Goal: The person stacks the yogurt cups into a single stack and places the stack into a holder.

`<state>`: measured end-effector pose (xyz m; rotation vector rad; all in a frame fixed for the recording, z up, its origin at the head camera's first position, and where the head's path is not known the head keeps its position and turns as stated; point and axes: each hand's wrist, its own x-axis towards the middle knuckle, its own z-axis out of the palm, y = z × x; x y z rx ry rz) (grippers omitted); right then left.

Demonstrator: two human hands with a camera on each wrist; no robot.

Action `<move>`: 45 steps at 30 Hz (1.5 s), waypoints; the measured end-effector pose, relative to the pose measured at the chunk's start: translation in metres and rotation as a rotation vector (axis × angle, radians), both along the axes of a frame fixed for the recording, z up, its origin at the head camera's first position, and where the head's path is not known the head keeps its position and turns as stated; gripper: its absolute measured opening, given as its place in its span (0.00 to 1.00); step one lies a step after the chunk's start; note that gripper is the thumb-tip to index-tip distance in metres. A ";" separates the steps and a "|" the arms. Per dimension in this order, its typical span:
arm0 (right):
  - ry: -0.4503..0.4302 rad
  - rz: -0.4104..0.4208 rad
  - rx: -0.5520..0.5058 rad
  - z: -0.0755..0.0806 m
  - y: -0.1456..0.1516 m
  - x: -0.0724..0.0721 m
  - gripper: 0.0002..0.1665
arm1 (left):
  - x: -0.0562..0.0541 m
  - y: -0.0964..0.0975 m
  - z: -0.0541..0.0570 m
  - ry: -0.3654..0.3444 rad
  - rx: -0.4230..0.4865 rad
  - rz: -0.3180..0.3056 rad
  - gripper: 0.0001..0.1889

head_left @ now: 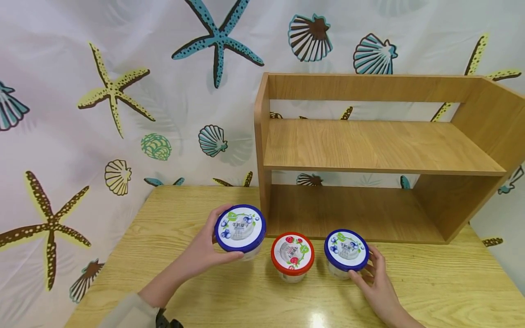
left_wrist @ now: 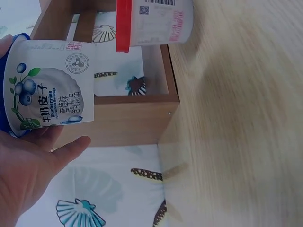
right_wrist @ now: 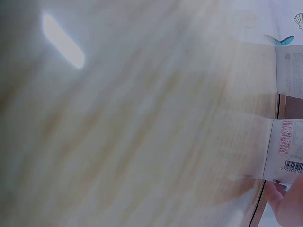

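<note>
My left hand (head_left: 209,246) grips a blue-lidded blueberry milk pudding cup (head_left: 240,228) by its side, thumb in front and fingers behind. The left wrist view shows that cup (left_wrist: 52,85) held above the table, its printed wall facing the camera. A red-lidded cup with strawberries on its lid (head_left: 292,253) stands upright on the table between the hands. Right of it is a second blue-lidded blueberry cup (head_left: 346,250), and my right hand (head_left: 375,284) holds its right side between thumb and fingers. In the right wrist view this cup's barcoded wall (right_wrist: 286,146) shows at the edge.
A two-tier wooden shelf (head_left: 381,146) stands behind the cups, its left side panel (head_left: 262,182) close to the left cup. The light wood table (head_left: 172,218) extends to both sides. A seashell-patterned cloth (head_left: 176,100) hangs behind.
</note>
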<state>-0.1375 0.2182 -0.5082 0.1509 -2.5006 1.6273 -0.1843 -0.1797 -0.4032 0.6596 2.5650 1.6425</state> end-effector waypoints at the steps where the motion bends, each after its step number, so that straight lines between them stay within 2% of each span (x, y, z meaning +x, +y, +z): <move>1: 0.000 0.000 -0.002 0.000 0.000 0.000 0.45 | -0.001 0.003 0.002 -0.003 -0.003 -0.009 0.52; 10: -0.028 -0.011 0.014 0.002 -0.002 0.002 0.44 | -0.011 0.028 0.011 -0.031 -0.024 -0.064 0.53; 18: -0.016 -0.003 0.002 0.005 -0.004 0.003 0.43 | -0.021 0.053 0.020 -0.014 0.015 -0.152 0.54; 22: -0.004 -0.007 0.002 0.006 -0.005 0.002 0.43 | -0.026 0.064 0.024 0.001 0.007 -0.181 0.54; 35: 0.018 0.004 -0.005 0.006 -0.004 -0.003 0.42 | -0.036 0.087 0.024 -0.021 0.016 -0.241 0.53; 45: 0.015 -0.003 0.000 0.005 -0.004 -0.001 0.41 | -0.042 0.111 0.023 -0.035 0.008 -0.282 0.53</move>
